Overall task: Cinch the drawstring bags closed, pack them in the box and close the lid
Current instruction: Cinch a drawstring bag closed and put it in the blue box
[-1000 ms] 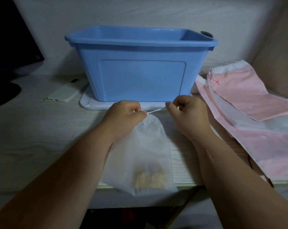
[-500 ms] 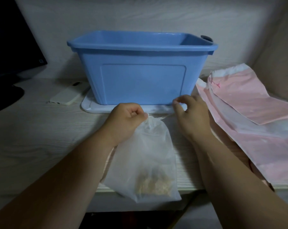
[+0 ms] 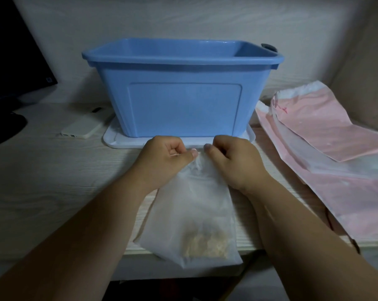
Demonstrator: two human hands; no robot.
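- Drawstring bag (image 3: 190,213), white and translucent, lies at the table's near edge, just in front of the blue box (image 3: 183,101).
- Left hand (image 3: 164,157) and right hand (image 3: 229,159) sit close together, each pinching its gathered neck.
- It looks light, soft and limp, with a little loose filling low down.
- Best taken by the bunched neck, so the contents hang below.
- Pink bags (image 3: 335,159) lie to the right.
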